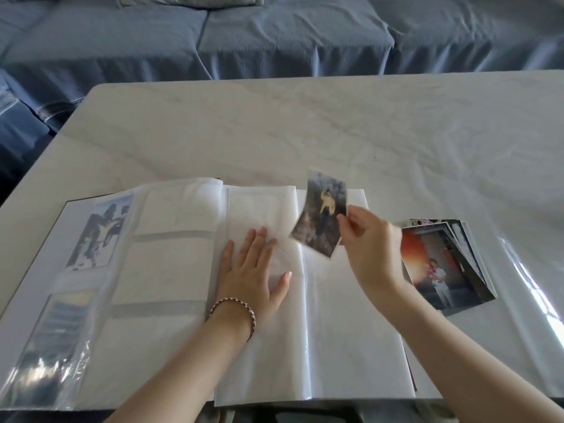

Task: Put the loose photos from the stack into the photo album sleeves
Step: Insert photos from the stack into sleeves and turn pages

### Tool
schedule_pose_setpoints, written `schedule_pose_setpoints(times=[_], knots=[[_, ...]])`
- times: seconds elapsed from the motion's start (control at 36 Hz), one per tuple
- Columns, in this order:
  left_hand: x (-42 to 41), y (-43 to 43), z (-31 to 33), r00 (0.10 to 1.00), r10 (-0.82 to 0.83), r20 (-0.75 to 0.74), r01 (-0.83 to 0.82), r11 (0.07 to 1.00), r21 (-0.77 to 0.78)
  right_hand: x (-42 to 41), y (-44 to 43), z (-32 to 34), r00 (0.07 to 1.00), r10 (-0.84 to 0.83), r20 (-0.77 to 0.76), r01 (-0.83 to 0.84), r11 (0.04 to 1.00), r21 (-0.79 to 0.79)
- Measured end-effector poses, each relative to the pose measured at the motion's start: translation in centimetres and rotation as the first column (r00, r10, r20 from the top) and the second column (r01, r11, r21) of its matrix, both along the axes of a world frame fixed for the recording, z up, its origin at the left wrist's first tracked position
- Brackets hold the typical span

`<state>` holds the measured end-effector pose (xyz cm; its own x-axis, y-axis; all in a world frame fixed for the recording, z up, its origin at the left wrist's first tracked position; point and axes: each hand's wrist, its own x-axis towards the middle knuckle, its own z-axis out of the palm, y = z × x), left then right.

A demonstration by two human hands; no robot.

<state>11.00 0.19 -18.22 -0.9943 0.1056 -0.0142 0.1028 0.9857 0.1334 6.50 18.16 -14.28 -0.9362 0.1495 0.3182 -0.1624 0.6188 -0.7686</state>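
- A white marbled desk (335, 123) under glossy clear film, daylight glaring at its right edge.
- Behind, a blue-covered sofa (274, 35), perhaps a cushion (189, 0) on top.

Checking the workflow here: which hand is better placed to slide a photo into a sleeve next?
The right hand: it pinches a photo above the right page of the album. The left hand lies flat on that page, steadying it, holding nothing.

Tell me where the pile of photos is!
In the head view the pile of photos lies on the table at the right, right of the open album and beside the right hand.
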Motion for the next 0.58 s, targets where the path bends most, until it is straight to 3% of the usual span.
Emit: schedule_pose_setpoints(times=[0.33, 0.47, 0.58], knots=[[0.1, 0.1, 0.0, 0.999, 0.003, -0.037, 0.0, 0.996, 0.09, 0.6, -0.3, 1.2, 0.993, 0.031, -0.114, -0.019, 0.995, 0.102], [0.2, 0.1, 0.0, 0.999, -0.002, -0.053, 0.007, 0.995, 0.099, 1.0, -0.6, 1.3, 0.973, 0.07, -0.218, -0.02, 0.975, 0.222], [0.1, 0.2, 0.0, 0.999, 0.0, -0.043, 0.003, 0.997, 0.082, 1.3, -1.1, 0.7, 0.966, 0.147, -0.214, -0.072, 0.944, 0.322]])
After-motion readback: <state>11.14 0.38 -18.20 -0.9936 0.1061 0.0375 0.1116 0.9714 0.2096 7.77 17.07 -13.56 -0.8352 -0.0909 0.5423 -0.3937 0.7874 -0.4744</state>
